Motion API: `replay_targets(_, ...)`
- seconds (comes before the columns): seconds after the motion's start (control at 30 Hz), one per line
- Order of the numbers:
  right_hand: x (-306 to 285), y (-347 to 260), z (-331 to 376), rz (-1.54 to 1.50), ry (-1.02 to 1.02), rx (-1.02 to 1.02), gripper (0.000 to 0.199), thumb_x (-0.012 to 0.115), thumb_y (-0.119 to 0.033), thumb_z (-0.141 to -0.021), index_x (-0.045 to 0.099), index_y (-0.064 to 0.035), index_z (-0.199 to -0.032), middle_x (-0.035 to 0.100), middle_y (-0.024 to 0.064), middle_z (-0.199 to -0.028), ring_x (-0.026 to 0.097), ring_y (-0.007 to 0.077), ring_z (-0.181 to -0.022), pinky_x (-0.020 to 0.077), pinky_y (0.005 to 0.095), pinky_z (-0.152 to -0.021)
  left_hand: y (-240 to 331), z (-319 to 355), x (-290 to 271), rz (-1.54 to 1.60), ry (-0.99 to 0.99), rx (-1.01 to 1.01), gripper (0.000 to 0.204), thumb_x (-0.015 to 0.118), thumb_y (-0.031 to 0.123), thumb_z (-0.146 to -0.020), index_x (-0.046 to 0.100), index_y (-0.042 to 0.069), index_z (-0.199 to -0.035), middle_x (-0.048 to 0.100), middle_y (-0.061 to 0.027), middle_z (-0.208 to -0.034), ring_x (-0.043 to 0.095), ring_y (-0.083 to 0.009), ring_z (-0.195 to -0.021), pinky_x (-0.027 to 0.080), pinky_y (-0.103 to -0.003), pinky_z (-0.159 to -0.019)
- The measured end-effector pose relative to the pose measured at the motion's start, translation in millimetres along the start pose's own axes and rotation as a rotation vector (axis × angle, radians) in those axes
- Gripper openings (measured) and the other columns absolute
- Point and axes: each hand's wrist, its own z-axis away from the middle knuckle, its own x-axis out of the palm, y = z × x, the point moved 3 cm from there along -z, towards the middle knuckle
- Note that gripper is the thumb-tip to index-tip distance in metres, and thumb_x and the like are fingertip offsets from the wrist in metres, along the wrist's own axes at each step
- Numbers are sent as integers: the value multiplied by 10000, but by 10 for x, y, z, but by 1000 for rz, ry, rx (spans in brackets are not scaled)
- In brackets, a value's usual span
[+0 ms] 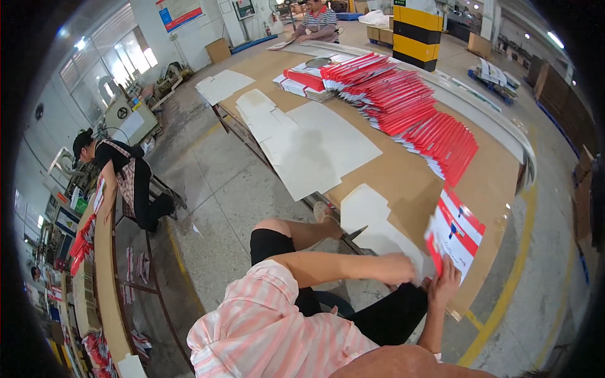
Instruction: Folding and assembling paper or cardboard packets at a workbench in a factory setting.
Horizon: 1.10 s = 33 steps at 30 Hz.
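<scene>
My left hand (398,268) lies with curled fingers on the near edge of a flat white cardboard sheet (373,217) at the near end of a long brown table (403,179). Just right of it, my right hand (445,283) holds the lower edge of a flat red and white carton (459,234), fingers spread against it. The carton is tilted up off the table. The two hands are almost touching. My knee and black shorts are below the table's edge.
A long overlapped row of red cartons (419,116) runs along the table, with more white sheets (315,148) beside it. A person (123,179) bends at a table on the left. Another person (318,22) sits at the far end, near a yellow and black pillar (417,31).
</scene>
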Motion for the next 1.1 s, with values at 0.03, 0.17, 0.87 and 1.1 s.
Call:
replay_targets(0.03,-19,75,43,-100,124,7,477,540,-129,-813,510,-72,-1286,561,113,-1246,510,342,-1052,406,430,-897,72,-78,-232,-83,-84,-159,228,558,294,-807,616,78,-850,621,-115,-895,551,-309,-1010,331,-531,-954)
replay_targets(0.17,-111,48,158,-333,319,-16,432,497,-95,-847,518,-32,-1273,569,158,-1237,517,383,-1023,390,434,-941,133,-249,-665,-453,716,-40,190,563,252,-770,617,80,-712,620,-117,-836,540,-301,-937,335,-510,-952)
replay_targets(0.87,-48,-135,8,115,-62,-8,510,644,-79,-687,546,-87,-1188,561,69,-1188,510,292,-948,423,410,-819,-975,821,-436,-509,538,-225,183,623,218,-735,655,58,-820,606,-80,-912,499,-267,-1023,378,-421,-886)
replay_targets(1.1,-131,-142,35,12,-16,-5,540,647,-66,-671,549,-83,-1202,559,76,-1194,509,292,-951,419,414,-832,-1324,1491,-1116,-391,520,-44,285,660,261,-744,642,73,-957,604,-91,-912,511,-275,-969,396,-423,-844)
